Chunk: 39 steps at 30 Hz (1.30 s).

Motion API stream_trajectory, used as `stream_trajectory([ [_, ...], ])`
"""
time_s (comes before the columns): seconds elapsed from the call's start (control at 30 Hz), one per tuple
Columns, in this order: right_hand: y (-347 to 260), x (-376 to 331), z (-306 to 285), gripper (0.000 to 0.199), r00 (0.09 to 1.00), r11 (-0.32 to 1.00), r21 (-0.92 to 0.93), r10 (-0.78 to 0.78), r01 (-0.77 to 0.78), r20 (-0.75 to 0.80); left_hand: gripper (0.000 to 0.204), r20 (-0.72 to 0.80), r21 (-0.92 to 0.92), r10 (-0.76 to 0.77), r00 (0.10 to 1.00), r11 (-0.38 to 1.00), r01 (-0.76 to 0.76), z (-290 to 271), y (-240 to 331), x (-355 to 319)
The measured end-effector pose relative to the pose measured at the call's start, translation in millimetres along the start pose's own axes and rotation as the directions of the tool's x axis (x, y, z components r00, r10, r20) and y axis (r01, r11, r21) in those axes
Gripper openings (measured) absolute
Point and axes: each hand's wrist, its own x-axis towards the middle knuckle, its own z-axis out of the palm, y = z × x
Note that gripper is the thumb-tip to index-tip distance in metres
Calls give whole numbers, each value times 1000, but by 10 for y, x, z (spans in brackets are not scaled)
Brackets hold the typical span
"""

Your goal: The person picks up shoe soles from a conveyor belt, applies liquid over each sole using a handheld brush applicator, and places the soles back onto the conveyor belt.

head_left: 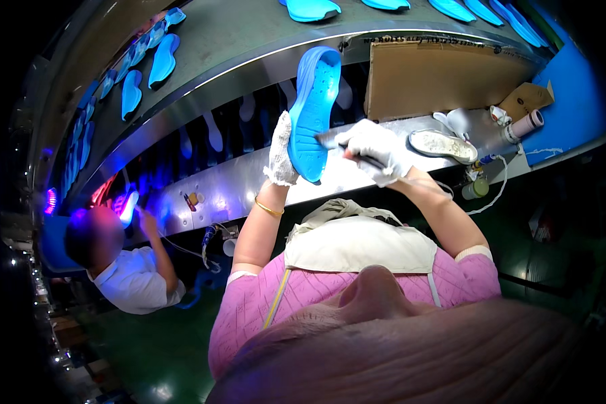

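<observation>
My left hand (281, 151), in a white knit glove, grips a bright blue shoe sole (314, 101) by its left edge. The sole stands nearly upright above the metal bench, its inner face with small holes turned partly to the right. In my right hand (378, 151), also white-gloved, is a brush (327, 139) with a dark tip. That tip is at the sole's lower right edge; whether it touches I cannot tell. Just right of this hand, a white sole-shaped piece (444, 145) rests on the bench, its inside coated or filled with something white.
Beyond the metal bench (232, 195) runs a conveyor belt (229, 30) carrying several blue soles (163, 60). A cardboard sheet (444, 77) leans at the back right, near a roll (526, 124) and a small jar (477, 188). A co-worker (138, 276) works at the left.
</observation>
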Motion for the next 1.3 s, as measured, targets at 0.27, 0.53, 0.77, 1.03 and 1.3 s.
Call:
stream_trajectory([
  [0.27, 137, 463, -319, 21, 982, 986, -163, -53, 23, -181, 61, 56, 44, 64, 996, 997, -66, 26, 79, -33],
  [0.53, -55, 475, -206, 18, 952, 993, 74, 111, -94, -286, 78, 102, -257, 150, 983, 959, -120, 190, 1384, 510],
  [0.77, 87, 303, -34, 16, 920, 956, 186, 272, -226, -282, 57, -124, -313, 265, 956, 904, -291, -316, 1521, 808],
  [1.03, 103, 268, 104, 16, 898, 900, 296, 387, -319, -209, 30, 643, 388, 563, 519, -824, 412, -872, 2541, 468],
  [1.3, 175, 253, 252, 21, 839, 774, 461, 534, -433, -108, 19, 541, 764, 673, 504, -644, 40, -1260, 2594, -103],
])
